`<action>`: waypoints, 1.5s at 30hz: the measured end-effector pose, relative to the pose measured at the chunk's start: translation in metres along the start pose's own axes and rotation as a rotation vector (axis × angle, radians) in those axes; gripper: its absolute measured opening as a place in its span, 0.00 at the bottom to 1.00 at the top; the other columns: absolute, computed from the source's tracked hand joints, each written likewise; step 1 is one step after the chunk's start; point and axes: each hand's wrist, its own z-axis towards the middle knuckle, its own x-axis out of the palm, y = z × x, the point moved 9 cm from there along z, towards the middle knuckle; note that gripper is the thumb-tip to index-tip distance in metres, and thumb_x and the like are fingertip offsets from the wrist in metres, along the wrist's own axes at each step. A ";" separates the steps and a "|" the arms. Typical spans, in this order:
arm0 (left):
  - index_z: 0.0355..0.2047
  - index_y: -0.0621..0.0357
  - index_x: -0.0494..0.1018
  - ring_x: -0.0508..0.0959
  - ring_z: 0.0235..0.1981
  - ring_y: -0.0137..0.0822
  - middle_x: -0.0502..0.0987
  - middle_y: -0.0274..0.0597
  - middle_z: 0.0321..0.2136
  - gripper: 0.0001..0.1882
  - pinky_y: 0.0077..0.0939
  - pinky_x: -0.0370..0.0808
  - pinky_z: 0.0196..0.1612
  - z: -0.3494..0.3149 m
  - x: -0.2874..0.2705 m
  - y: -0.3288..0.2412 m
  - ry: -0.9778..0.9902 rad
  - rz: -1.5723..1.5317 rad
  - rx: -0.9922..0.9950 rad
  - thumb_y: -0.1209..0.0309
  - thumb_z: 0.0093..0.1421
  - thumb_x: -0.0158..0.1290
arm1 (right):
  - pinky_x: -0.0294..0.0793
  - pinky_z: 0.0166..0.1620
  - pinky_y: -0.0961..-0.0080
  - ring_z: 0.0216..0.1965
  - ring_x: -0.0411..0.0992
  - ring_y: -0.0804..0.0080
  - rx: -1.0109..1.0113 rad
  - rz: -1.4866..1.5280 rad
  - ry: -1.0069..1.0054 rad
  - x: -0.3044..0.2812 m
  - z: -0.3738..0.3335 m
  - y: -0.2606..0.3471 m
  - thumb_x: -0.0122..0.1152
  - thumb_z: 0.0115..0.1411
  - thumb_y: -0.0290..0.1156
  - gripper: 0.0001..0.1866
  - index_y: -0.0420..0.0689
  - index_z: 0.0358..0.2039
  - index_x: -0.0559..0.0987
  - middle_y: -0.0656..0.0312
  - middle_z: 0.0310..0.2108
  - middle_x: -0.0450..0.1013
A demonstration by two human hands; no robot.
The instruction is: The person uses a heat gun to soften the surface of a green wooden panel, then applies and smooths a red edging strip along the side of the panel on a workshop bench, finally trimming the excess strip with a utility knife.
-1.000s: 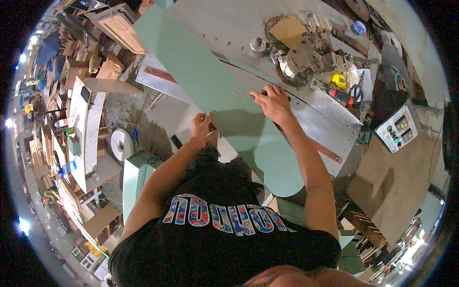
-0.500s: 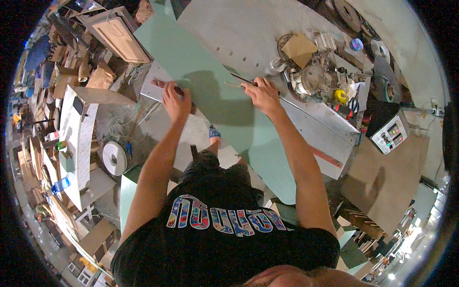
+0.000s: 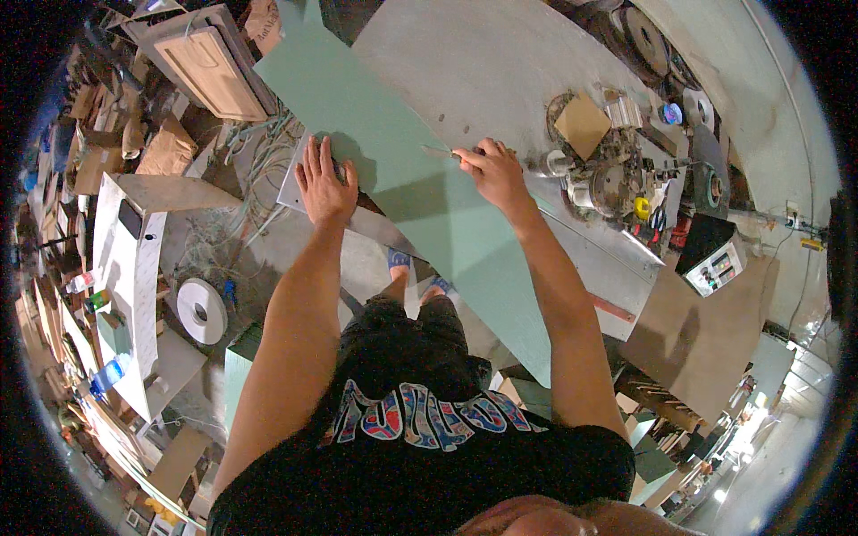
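A long pale green board lies slantwise across a grey machine table. My left hand rests at the board's left edge, fingers stretched out and the palm down. A dark patch shows beside its thumb; I cannot tell whether it is a thing or shadow. Over the board's right edge, my right hand is closed round a knife. The thin blade points left over the green surface, and most of the handle is hidden in my fingers.
Right of the board stand a dusty machine part, a tan square piece, a yellow tape measure and a control box. Panelled doors lean at the far left. A white roll and a cluttered white bench are at left.
My left hand's fingers have gone from curled to stretched out flat. The knife stays in my right hand, its blade still pointing left. The whole view has shifted slightly.
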 end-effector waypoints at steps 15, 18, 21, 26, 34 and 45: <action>0.78 0.47 0.56 0.51 0.81 0.44 0.53 0.42 0.80 0.41 0.55 0.42 0.81 0.008 0.002 0.006 0.124 -0.012 -0.083 0.51 0.68 0.51 | 0.75 0.48 0.50 0.47 0.75 0.52 -0.115 0.003 0.056 0.053 0.168 0.023 0.66 0.69 0.45 0.16 0.67 0.56 0.87 0.58 0.41 0.76; 0.78 0.47 0.56 0.50 0.82 0.44 0.52 0.42 0.81 0.41 0.55 0.41 0.81 0.009 0.007 0.006 0.170 0.013 -0.096 0.51 0.68 0.50 | 0.75 0.50 0.50 0.49 0.75 0.52 -0.149 0.001 0.055 0.065 0.201 0.025 0.65 0.69 0.47 0.16 0.68 0.57 0.87 0.58 0.42 0.76; 0.79 0.47 0.55 0.49 0.82 0.43 0.51 0.41 0.81 0.42 0.55 0.40 0.82 0.010 0.011 0.008 0.199 0.028 -0.099 0.50 0.68 0.50 | 0.75 0.51 0.49 0.50 0.75 0.52 -0.162 0.008 0.053 0.078 0.235 0.025 0.65 0.70 0.48 0.17 0.69 0.57 0.87 0.58 0.43 0.76; 0.79 0.47 0.55 0.47 0.82 0.42 0.51 0.41 0.81 0.42 0.55 0.39 0.82 0.011 0.013 0.010 0.226 0.040 -0.119 0.49 0.67 0.48 | 0.75 0.54 0.50 0.53 0.75 0.51 -0.184 0.009 0.082 0.099 0.296 0.034 0.64 0.70 0.49 0.16 0.69 0.56 0.87 0.58 0.46 0.77; 0.79 0.47 0.57 0.49 0.82 0.43 0.53 0.43 0.81 0.44 0.57 0.42 0.81 0.014 0.011 0.008 0.229 0.009 -0.134 0.50 0.65 0.53 | 0.78 0.52 0.47 0.51 0.75 0.50 -0.231 0.018 0.016 0.118 0.389 0.056 0.65 0.69 0.49 0.15 0.68 0.54 0.87 0.58 0.43 0.77; 0.79 0.51 0.56 0.52 0.81 0.50 0.54 0.51 0.80 0.44 0.60 0.42 0.80 0.015 0.004 0.007 0.204 -0.058 -0.084 0.53 0.66 0.54 | 0.80 0.50 0.51 0.49 0.77 0.48 -0.152 0.053 -0.066 0.144 0.483 0.067 0.63 0.71 0.51 0.15 0.69 0.53 0.88 0.52 0.43 0.77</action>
